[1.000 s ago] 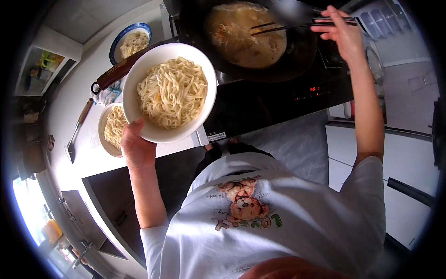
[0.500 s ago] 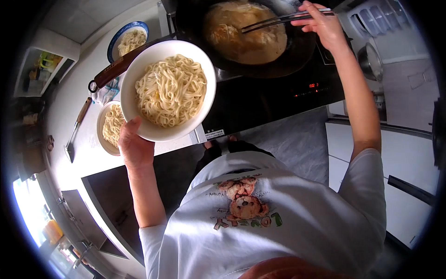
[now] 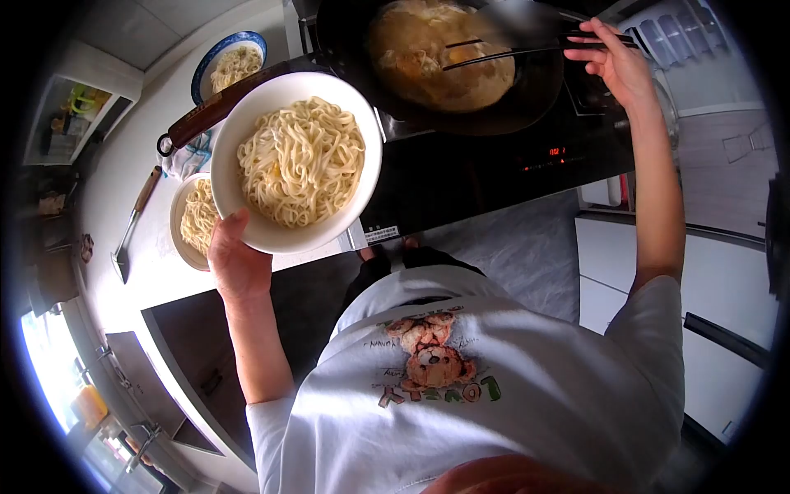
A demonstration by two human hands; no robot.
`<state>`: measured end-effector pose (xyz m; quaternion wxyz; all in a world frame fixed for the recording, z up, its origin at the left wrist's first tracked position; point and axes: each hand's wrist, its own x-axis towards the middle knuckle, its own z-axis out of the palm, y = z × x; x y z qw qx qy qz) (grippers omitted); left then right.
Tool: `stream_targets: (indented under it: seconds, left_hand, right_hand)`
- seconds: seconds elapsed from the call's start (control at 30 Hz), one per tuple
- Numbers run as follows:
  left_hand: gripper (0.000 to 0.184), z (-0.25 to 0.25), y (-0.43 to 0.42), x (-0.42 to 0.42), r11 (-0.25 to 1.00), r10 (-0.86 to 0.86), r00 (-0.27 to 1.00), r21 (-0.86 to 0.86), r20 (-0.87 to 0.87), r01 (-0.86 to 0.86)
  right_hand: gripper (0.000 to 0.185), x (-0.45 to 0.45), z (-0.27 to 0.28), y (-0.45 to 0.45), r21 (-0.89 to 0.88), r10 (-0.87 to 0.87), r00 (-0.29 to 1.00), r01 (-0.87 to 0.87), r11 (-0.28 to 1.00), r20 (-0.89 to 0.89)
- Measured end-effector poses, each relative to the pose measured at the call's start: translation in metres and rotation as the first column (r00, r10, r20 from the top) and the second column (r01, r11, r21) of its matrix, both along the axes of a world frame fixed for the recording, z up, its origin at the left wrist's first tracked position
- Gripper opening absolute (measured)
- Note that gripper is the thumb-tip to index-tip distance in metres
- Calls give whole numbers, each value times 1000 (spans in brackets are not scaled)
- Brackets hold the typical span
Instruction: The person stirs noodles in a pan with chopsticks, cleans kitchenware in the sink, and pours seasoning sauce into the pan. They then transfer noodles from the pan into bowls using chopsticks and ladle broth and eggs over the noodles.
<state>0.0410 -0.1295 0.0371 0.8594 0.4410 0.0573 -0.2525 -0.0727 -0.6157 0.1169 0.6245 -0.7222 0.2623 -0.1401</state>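
Note:
My left hand (image 3: 239, 259) grips the rim of a white bowl (image 3: 229, 177) heaped with pale noodles (image 3: 304, 165), held up left of the wok. The thumb lies over the rim; the fingers are hidden underneath. In my right hand (image 3: 613, 62) is a pair of dark chopsticks (image 3: 539, 49), their tips spread apart over or in the cloudy broth (image 3: 453, 90). That broth, with noodle-like pieces in it, fills the middle of a black wok (image 3: 535, 99) on the cooktop (image 3: 444, 181).
A blue-rimmed bowl (image 3: 202, 76) of noodles and a smaller white bowl (image 3: 178, 235) of noodles stand on the left counter. Between them lie a cloth (image 3: 188, 156) and the wok's brown handle (image 3: 206, 114). A spatula (image 3: 136, 218) with a wooden handle lies further left.
The right hand and chopsticks moved left between the earlier frames and are now back to the right, with the tips wider apart. The left hand and bowl have barely shifted.

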Motion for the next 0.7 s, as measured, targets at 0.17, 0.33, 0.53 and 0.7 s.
stream_targets:
  seconds: [0.17, 0.33, 0.53, 0.7]
  left_hand:
    - [45, -2, -1, 1, 1000, -19, 1000, -15, -13, 19]
    - [46, -7, 1, 3, 999, -43, 999, -5, 4, 43]
    - [47, -4, -2, -1, 1000, -20, 1000, 7, 19, 20]
    - [48, -3, -1, -1, 1000, -27, 1000, 10, 4, 27]
  right_hand:
    - [29, 9, -8, 54, -92, 198, 978, -192, 977, 68]
    - [29, 11, 3, 63, -355, 128, 990, -97, 930, 63]
    - [32, -8, 24, 48, -339, 29, 999, -12, 941, 45]
    - [32, -17, 7, 47, -189, -21, 999, 12, 982, -48]
